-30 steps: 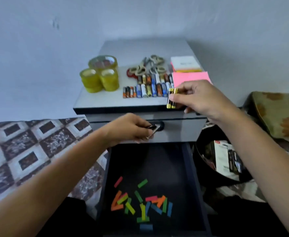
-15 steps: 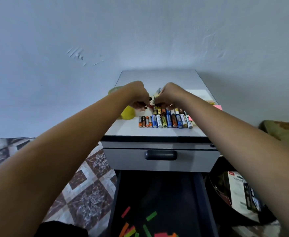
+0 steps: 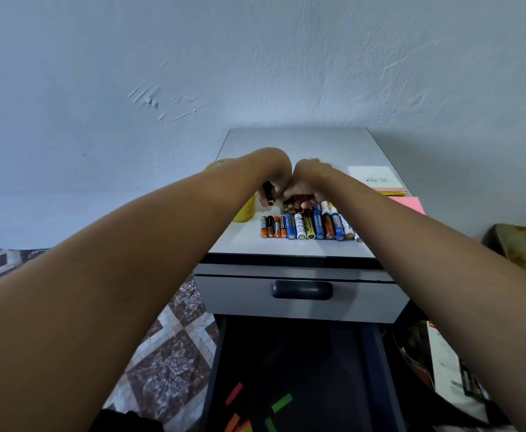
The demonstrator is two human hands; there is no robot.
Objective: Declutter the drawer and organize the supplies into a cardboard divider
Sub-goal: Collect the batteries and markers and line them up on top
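head, left hand (image 3: 274, 177) grasping black battery (image 3: 268, 194), right hand (image 3: 306, 185) gold batteries (image 3: 289, 207), behind battery row (image 3: 308, 227)

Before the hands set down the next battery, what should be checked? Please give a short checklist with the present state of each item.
1. Left hand grip on the black battery: ok, fingers hold it.
2. Right hand grip: cannot tell, curled fingers hide what is under them.
3. Battery row lying side by side on the cabinet top: ok.
4. Bare space at the row's left end: ok.
5. Cardboard divider in view: not ok, none visible.
6. Open drawer emptied: not ok, coloured paper strips lie inside.
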